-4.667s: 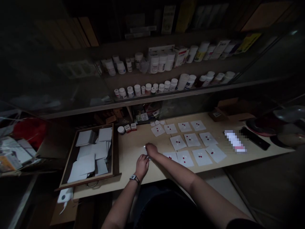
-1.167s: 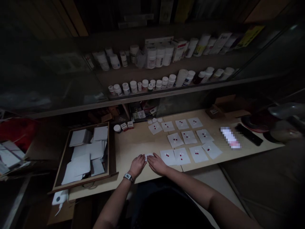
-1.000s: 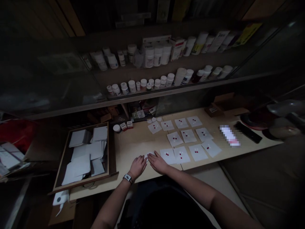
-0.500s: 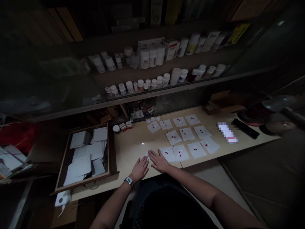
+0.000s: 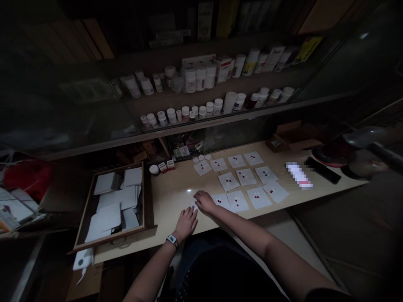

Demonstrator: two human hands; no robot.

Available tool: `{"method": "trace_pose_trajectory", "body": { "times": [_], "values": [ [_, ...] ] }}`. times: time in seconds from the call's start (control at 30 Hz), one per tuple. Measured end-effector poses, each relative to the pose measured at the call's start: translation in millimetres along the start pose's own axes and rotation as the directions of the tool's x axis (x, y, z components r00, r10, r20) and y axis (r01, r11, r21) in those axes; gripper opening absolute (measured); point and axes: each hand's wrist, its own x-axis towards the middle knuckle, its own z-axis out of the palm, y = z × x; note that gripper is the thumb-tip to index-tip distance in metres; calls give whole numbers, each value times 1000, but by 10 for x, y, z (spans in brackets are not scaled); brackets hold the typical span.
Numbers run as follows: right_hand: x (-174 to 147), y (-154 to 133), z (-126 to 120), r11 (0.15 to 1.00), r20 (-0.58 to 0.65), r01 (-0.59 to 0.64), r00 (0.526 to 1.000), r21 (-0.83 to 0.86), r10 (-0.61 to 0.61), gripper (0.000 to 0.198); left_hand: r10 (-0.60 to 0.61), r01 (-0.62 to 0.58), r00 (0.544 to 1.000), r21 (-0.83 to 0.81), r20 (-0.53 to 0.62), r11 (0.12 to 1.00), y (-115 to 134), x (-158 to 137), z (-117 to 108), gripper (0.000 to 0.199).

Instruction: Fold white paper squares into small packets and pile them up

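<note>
A small piece of white paper (image 5: 194, 205), mostly covered by my fingers, lies on the table (image 5: 173, 188) between my hands. My left hand (image 5: 185, 222), with a watch on its wrist, lies flat with fingers stretched out, the tips at the paper's near side. Over the paper's far side is my right hand (image 5: 205, 202), its fingers bent and closed at the edge; the exact grip is partly hidden. Just right of it, several white paper squares (image 5: 258, 202) are spread in rows, each bearing red and white tablets.
An open wooden drawer (image 5: 147, 209) full of white papers stands at the left. Behind are a small white jar (image 5: 154, 169) and little boxes (image 5: 166, 165). A black phone (image 5: 324, 170) and a cardboard box (image 5: 278, 143) are at the right. Shelves of medicine bottles (image 5: 201, 111) rise behind.
My right hand has gone from lying flat to bent fingers, shifting slightly left and away from me over the paper. My left hand stays nearly in place.
</note>
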Motion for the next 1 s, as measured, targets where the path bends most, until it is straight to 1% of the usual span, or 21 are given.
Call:
{"method": "trace_pose_trajectory", "body": {
  "times": [0.1, 0.23, 0.4, 0.53, 0.6, 0.73, 0.87, 1.0],
  "values": [
    [205, -96, -69, 999, 59, 8, 998, -52, -5, 19, -4, 4, 1000, -11, 12, 1000, -3, -8, -17, 44],
    [337, -200, -81, 989, 143, 15, 990, -145, 6, 15, -6, 7, 999, -22, 34, 1000, -7, -20, -2, 46],
    [366, -201, -75, 979, 199, 159, 971, -129, -132, 26, -17, 17, 999, -26, 36, 1000, 7, -27, 22, 48],
    [377, -182, -118, 963, 240, 234, 951, -137, -197, 20, -18, 20, 998, -24, 58, 1000, 13, -33, 12, 45],
    [386, -188, -140, 953, 258, 270, 939, -140, -228, 20, -17, 19, 998, -23, 61, 1000, 11, -40, 12, 45],
    [408, -196, -152, 943, 290, 294, 926, -156, -241, 27, -7, 8, 998, -14, 54, 1000, 0, -54, 22, 45],
    [435, -184, -139, 920, 310, 345, 909, -186, -278, 15, 11, -11, 997, -4, 72, 1000, -4, -60, 22, 50],
    [447, -180, -113, 906, 311, 386, 894, -176, -321, 15, 5, -5, 997, -2, 79, 1000, 8, -59, -15, 51]
  ]
}}
